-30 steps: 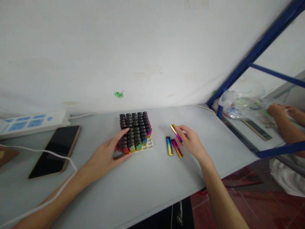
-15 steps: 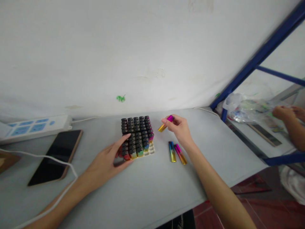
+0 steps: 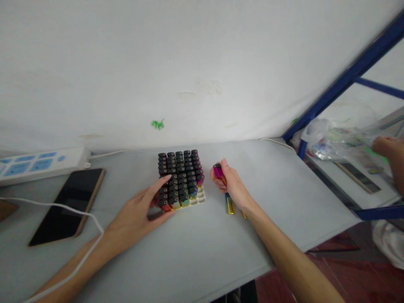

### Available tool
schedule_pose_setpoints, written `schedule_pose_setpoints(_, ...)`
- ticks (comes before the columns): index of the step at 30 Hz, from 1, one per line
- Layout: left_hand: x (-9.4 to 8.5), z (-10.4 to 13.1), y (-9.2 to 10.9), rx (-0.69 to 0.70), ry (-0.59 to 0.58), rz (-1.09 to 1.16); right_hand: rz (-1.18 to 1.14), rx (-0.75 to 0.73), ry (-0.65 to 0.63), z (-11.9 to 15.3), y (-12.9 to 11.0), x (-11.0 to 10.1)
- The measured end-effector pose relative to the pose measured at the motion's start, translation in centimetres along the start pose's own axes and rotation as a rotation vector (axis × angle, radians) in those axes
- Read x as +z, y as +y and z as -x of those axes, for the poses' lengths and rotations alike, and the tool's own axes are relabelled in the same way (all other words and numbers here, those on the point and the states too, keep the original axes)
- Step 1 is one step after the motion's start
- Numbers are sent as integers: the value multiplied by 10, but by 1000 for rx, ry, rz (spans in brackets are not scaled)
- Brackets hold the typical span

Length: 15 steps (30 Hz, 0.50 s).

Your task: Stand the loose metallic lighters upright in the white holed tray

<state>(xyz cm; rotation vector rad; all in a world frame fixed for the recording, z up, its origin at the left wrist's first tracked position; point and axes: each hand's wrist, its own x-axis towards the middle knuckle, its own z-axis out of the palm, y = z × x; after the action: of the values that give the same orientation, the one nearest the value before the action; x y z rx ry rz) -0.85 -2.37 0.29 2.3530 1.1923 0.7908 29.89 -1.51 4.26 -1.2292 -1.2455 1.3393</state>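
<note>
Rows of black-topped lighters [image 3: 181, 176] with shiny coloured bodies stand upright in a pale tray [image 3: 201, 197]. Several cells show bare at its near right corner. My left hand [image 3: 134, 214] grips the tray's left side, thumb over the lighter tops and fingers partly hidden beside them. To the right of the tray, my right hand [image 3: 232, 183] is closed around a pink and gold lighter [image 3: 218, 171], its black top tilted up. Beneath that hand lies a blue and gold lighter [image 3: 230, 206], partly covered. Beside it, only the gold end of another lighter [image 3: 244, 215] shows.
A dark phone [image 3: 67, 208] and a white power strip [image 3: 44, 164] lie on the left, with a white cable [image 3: 91, 216] crossing over my left forearm. A blue metal frame [image 3: 344, 75] borders the table's right side. Beyond it are plastic bags [image 3: 334, 136] and another person's hand [image 3: 385, 147].
My right hand has turned the pink and gold lighter more upright, showing its black top, and now covers part of the lying lighters. My left hand stays at the tray. The view has shifted slightly.
</note>
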Motion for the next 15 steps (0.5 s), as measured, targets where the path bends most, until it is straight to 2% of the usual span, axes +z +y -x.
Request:
schedule_pose_setpoints(5, 1, 1, -3, 2, -16, -8, -62, 35, 96, -2, 5, 13)
schedule_pose_setpoints(9, 2, 2, -4, -26, -16, -7, -33, 73, 159, -3, 5, 15)
schedule_pose_setpoints(15, 0, -1, -2, -2, -9, 13, -27, 94, 121, -2, 6, 14)
